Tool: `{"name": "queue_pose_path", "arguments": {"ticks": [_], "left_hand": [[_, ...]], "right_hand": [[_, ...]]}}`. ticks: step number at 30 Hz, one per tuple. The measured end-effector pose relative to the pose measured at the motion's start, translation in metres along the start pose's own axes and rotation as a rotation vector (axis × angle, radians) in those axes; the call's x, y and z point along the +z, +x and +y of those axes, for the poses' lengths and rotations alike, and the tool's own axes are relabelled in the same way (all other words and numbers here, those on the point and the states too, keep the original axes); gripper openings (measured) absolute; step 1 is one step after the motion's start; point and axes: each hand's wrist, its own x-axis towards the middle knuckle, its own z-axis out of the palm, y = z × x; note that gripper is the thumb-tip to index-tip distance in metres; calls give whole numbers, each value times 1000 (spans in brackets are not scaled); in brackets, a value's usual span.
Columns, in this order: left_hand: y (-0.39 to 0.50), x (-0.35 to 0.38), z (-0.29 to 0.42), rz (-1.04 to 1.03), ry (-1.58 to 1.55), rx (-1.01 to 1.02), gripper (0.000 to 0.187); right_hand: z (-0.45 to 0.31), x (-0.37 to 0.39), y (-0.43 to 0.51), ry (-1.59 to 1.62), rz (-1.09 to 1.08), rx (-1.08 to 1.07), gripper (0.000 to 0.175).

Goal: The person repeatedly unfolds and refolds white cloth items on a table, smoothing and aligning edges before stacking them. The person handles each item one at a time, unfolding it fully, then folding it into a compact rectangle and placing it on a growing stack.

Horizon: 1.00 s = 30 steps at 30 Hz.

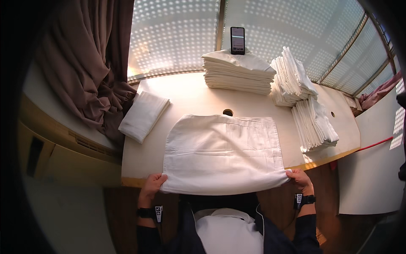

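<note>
A white cloth (222, 149) lies spread over the near part of a pale table, with creases running across it. Its near edge hangs in a shallow curve beyond the table's front edge. My left hand (153, 184) pinches the near left corner between thumb and fingers. At the near right corner, my right hand (299, 179) grips the cloth in the same way. Both wrists wear black straps with small tagged devices. More white fabric (228, 231) shows in front of my torso, between the sides of a dark jacket.
Folded white cloths (144, 116) lie at the table's left. Behind stands a tall stack of cloths (238, 74), a smartphone (237, 40) upright on it. More folded stacks (314, 123) line the right. A cable hole (228, 112) pierces the tabletop (190, 95). Brown curtains (82, 63) hang left.
</note>
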Motion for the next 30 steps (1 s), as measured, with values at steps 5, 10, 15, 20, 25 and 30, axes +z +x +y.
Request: {"name": "queue_pose_path", "arguments": {"ticks": [5, 10, 15, 20, 25, 30], "left_hand": [[65, 4, 81, 106, -162, 150, 24], [41, -28, 231, 243, -232, 793, 28], [-43, -46, 260, 220, -310, 839, 35], [-47, -32, 156, 357, -281, 570, 27], [-45, 8, 18, 195, -94, 172, 25], [-78, 29, -36, 128, -141, -79, 27]], "right_hand": [[-95, 28, 52, -47, 192, -173, 26], [-220, 45, 2, 115, -13, -1047, 29], [-219, 28, -68, 203, -181, -1182, 28], [-114, -1, -56, 115, 11, -876, 22], [3, 11, -28, -67, 238, -374, 17], [40, 20, -37, -219, 160, -177, 15]]}}
